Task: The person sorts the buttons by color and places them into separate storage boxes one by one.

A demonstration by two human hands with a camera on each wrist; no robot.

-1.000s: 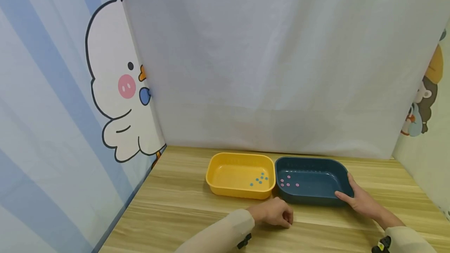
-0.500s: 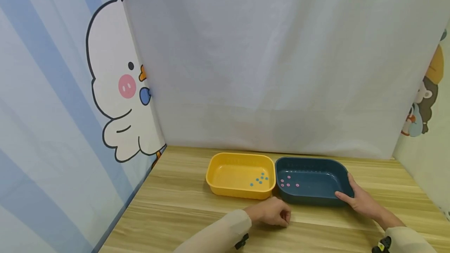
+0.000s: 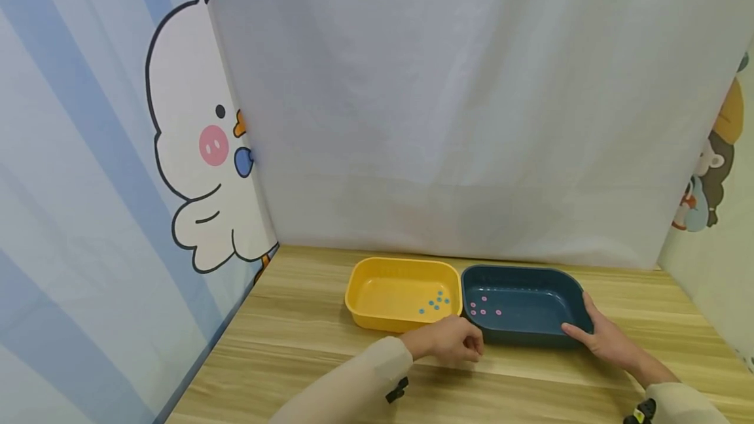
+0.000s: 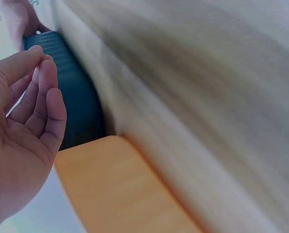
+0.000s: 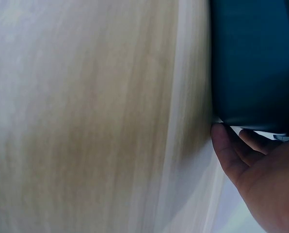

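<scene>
My left hand (image 3: 452, 339) is over the table just in front of where the two trays meet. Its thumb and index fingertips (image 4: 36, 49) come together in a pinch in the left wrist view; anything between them is hidden. My right hand (image 3: 609, 340) grips the right end of the dark blue tray (image 3: 524, 337), thumb at the front rim and fingers along the side. Several small pink rings (image 3: 483, 311) lie in that tray's left part. Beside it stands a yellow tray (image 3: 377, 321) with several small blue rings (image 3: 436, 307) near its right end.
Both trays sit on a wood-grain table (image 3: 283, 345) near its back edge, side by side. A pale grey curtain (image 3: 442, 116) hangs behind, and a cartoon-printed sheet (image 3: 188, 84) rises at the left.
My left hand has risen from the table and shifted forward and slightly left, towards the trays. The right hand keeps its place on the dark blue tray, and the rings stay put.
</scene>
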